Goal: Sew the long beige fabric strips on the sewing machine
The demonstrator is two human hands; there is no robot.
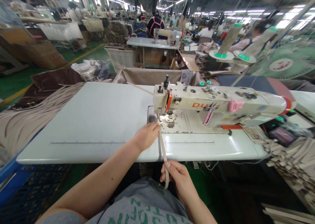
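A narrow beige strap [162, 148] runs from under the needle of a white sewing machine [216, 104] down over the table's front edge. My left hand [147, 135] rests on the white table [93, 119] just in front of the needle, fingers curled and pinching the strap. Below the table edge, my right hand [178, 178] is closed around the strap's lower end, with the thumb on top. The strap also trails away behind the machine head toward the back left.
A heap of beige strips [22, 122] lies left of the table, and stacked cut pieces [295, 161] sit at the right. Thread cones [226, 43] and a fan [287, 60] stand behind the machine. Other workers sit at distant stations. A blue crate [27, 184] is at lower left.
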